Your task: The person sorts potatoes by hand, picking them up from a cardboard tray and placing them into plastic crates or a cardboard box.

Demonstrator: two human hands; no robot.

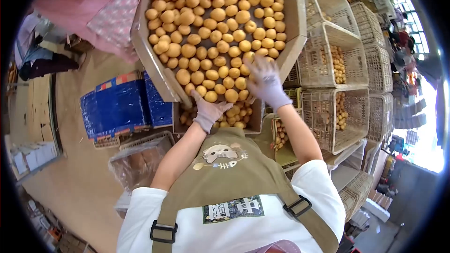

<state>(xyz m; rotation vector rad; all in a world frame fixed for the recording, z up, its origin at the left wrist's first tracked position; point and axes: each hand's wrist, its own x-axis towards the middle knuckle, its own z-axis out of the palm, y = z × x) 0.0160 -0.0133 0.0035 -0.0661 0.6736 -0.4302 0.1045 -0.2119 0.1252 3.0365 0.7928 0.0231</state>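
A metal-edged sorting tray (294,42) holds many small round yellow-brown potatoes or fruits (218,14), whose exact kind I cannot make out. My left hand (209,111), in a light glove, is at the tray's front opening with thumb and fingers apart, touching or close to the nearest pieces. Over the front right corner, my gloved right hand (267,82) reaches onto the pieces, fingers spread and slightly blurred. Nothing shows held in either hand. Beneath the opening, a box (255,121) holds more of the same produce, partly hidden by my left hand and apron.
Stacked plastic crates (328,121) stand on the right, some with produce inside. Blue-wrapped boxes (115,105) and a plastic-lined crate (136,164) are on the left. Another person in pink clothing (89,0) stands at the tray's far left.
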